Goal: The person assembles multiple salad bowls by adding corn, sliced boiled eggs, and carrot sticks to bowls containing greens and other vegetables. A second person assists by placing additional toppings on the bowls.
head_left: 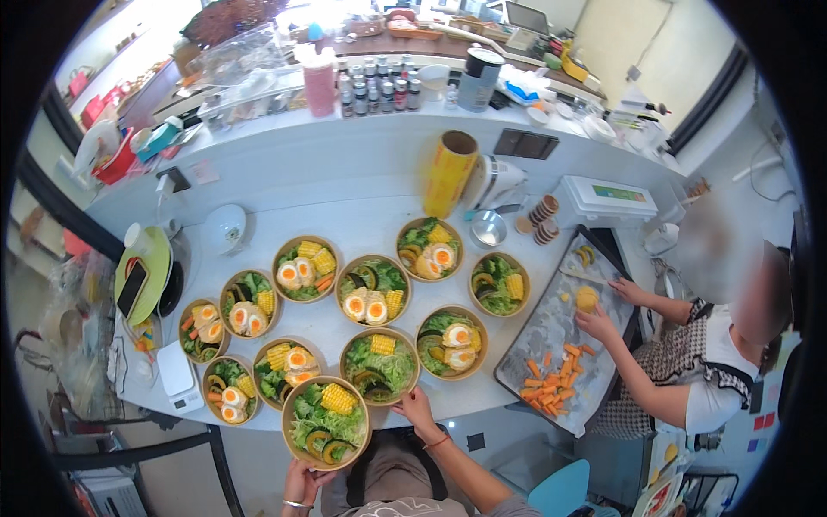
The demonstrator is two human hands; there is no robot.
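My left hand grips the lower edge of a round kraft-coloured salad bowl, held at the table's near edge. In it are green lettuce, a piece of corn and slices of dark-skinned squash. With its fingers closed at the rim, my right hand holds the near right side of another salad bowl, which also has lettuce, corn and squash. Close by, a bowl contains halved eggs with orange yolks.
Several more filled bowls cover the middle of the white table. On the right, a co-worker holds a knife and a yellow lump over a tray with carrot pieces. A white scale sits at left.
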